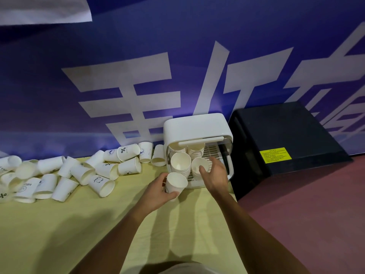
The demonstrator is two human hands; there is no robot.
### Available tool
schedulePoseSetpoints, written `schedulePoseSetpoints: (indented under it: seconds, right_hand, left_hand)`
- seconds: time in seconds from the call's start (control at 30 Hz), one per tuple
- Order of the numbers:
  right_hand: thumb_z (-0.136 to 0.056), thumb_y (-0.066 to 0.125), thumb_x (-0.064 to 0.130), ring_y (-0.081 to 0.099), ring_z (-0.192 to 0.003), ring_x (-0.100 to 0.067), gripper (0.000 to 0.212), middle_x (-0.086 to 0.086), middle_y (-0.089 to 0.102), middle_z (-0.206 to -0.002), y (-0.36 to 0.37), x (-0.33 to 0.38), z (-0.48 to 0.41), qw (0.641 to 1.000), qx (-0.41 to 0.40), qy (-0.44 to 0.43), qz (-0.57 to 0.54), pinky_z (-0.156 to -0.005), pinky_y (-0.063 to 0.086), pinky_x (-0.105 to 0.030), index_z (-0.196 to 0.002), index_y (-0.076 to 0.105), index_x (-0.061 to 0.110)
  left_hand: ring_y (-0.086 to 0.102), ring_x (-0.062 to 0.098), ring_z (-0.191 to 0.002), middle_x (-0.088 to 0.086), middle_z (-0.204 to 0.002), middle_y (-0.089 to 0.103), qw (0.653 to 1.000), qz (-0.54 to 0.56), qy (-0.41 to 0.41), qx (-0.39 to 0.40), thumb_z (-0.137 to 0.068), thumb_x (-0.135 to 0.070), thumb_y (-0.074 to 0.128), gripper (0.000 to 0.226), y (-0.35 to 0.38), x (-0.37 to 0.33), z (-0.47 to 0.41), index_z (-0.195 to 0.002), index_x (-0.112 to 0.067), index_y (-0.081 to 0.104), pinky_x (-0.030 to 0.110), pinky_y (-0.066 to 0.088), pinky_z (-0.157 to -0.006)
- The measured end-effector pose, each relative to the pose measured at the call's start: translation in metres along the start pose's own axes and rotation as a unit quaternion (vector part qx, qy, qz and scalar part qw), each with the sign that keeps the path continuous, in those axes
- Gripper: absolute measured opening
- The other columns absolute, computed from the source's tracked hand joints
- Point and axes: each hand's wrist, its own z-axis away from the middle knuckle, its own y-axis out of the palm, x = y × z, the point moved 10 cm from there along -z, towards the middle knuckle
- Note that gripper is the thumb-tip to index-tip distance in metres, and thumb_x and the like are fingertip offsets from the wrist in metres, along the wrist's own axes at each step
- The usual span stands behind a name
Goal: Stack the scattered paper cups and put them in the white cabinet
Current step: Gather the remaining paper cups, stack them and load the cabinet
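Observation:
The white cabinet point(197, 127) stands at the table's far right with its front door lifted. Inside it, several stacks of white paper cups lie with their mouths toward me; the left front stack point(180, 162) and the right front stack point(198, 165) reach the opening. My right hand point(214, 174) touches the right front stack, thumb on its rim and fingers along its side. Just in front of the cabinet, my left hand point(160, 191) grips a single paper cup point(175, 183), tilted with its mouth up and to the right.
Many loose paper cups point(79, 171) lie scattered on the yellow tablecloth point(88, 234) at the left and back. A black box point(286, 139) stands right of the cabinet. A blue banner covers the wall behind. Red floor lies beyond the table's right edge.

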Motion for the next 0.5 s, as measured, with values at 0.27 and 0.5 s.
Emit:
schedulePoseSetpoints:
  seconds: [0.27,0.5]
  right_hand:
    - [-0.079,0.058,0.069,0.063,-0.077,0.002,0.041,0.016,0.07,-0.08,0.019,0.018,0.032,0.993,0.086,-0.028,-0.08,-0.074,0.054,-0.027,-0.09,0.069,0.031]
    - [-0.071,0.072,0.071,0.065,-0.093,-0.004,0.063,0.012,0.07,-0.105,0.04,0.008,0.055,0.981,0.154,-0.03,-0.111,-0.085,0.056,-0.032,-0.119,0.063,0.031]
  left_hand:
    - [0.06,-0.003,-0.092,-0.019,-0.104,0.064,0.999,0.038,-0.006,-0.002,-0.062,-0.062,0.077,0.065,0.009,-0.008,0.007,-0.12,-0.044,0.053,0.013,0.045,-0.064]
    - [0.06,-0.011,-0.087,-0.031,-0.095,0.066,0.998,0.061,0.005,-0.012,-0.059,-0.062,0.076,0.05,0.016,-0.017,0.014,-0.103,-0.054,0.054,0.016,0.046,-0.07]
